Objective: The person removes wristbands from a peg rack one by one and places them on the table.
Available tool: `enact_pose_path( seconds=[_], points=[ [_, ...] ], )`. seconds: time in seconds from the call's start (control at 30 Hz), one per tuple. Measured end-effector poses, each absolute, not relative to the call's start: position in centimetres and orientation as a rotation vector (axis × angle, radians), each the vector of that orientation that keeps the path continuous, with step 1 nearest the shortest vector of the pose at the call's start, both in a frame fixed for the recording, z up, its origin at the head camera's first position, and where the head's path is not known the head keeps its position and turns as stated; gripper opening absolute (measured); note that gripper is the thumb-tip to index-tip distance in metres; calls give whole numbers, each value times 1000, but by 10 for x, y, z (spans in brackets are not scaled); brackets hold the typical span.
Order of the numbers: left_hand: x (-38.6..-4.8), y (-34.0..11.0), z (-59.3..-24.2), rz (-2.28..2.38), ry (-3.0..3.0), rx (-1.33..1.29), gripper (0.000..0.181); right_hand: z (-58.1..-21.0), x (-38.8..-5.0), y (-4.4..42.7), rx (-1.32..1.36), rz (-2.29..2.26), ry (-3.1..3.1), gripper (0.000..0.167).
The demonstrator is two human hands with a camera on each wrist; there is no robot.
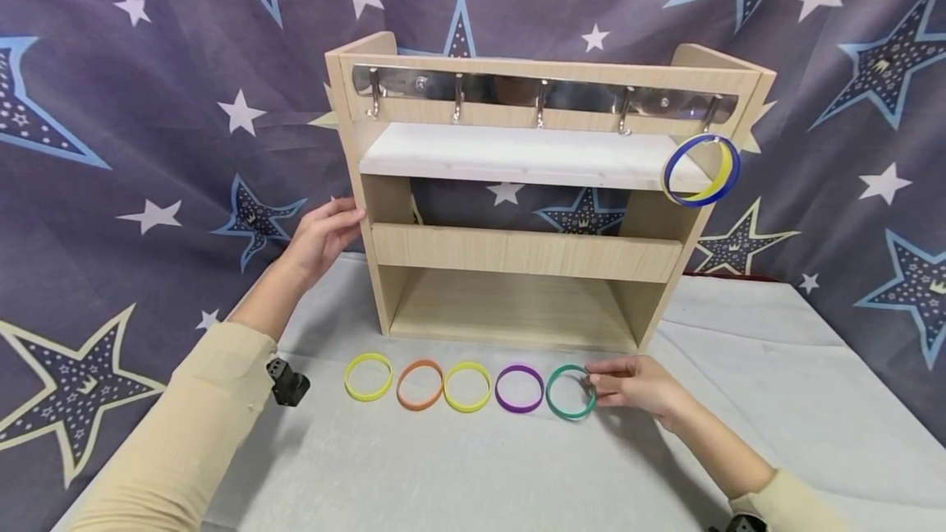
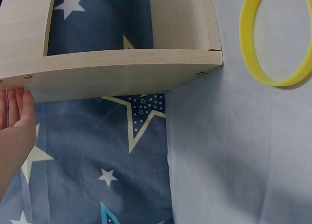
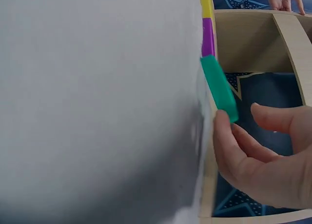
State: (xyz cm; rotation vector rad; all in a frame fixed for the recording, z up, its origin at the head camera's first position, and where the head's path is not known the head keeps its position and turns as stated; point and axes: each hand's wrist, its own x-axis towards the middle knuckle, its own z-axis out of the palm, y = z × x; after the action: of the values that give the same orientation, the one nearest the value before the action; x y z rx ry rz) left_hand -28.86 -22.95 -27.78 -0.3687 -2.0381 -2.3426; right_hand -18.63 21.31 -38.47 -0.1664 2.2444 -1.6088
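My right hand point(image 1: 637, 388) is at the right edge of a green silicone wristband point(image 1: 571, 392) on the table. In the right wrist view the fingertips point(image 3: 222, 117) touch the tilted green band, while the thumb stands apart from it. My left hand point(image 1: 321, 238) rests with extended fingers against the left side panel of a wooden shelf unit point(image 1: 526, 251). A purple wristband point(image 1: 520, 409), two yellow wristbands, the nearer one point(image 1: 467, 410) in the middle, and an orange wristband point(image 1: 420, 408) lie in a row left of the green one. Blue and yellow wristbands point(image 1: 668, 173) hang from the rightmost hook.
A metal rail point(image 1: 584, 94) with several hooks crosses the unit's top front. Below it is a white shelf point(image 1: 510, 156). The unit stands on a pale cloth-covered table point(image 1: 443, 474), with a star-patterned curtain point(image 1: 192, 23) behind.
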Motion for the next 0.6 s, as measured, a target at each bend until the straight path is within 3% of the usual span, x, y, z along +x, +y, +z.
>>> enact_pose_path(
  seconds=[0.27, 0.6],
  points=[
    [-288, -230, -278, -2336, -2048, -360, 24, -372, -184, 216, -305, -1309, 2438, 39],
    [-290, -229, -279, -2341, -2032, -360, 23, -353, -187, 223, -324, -1225, 2555, 44]
  ],
)
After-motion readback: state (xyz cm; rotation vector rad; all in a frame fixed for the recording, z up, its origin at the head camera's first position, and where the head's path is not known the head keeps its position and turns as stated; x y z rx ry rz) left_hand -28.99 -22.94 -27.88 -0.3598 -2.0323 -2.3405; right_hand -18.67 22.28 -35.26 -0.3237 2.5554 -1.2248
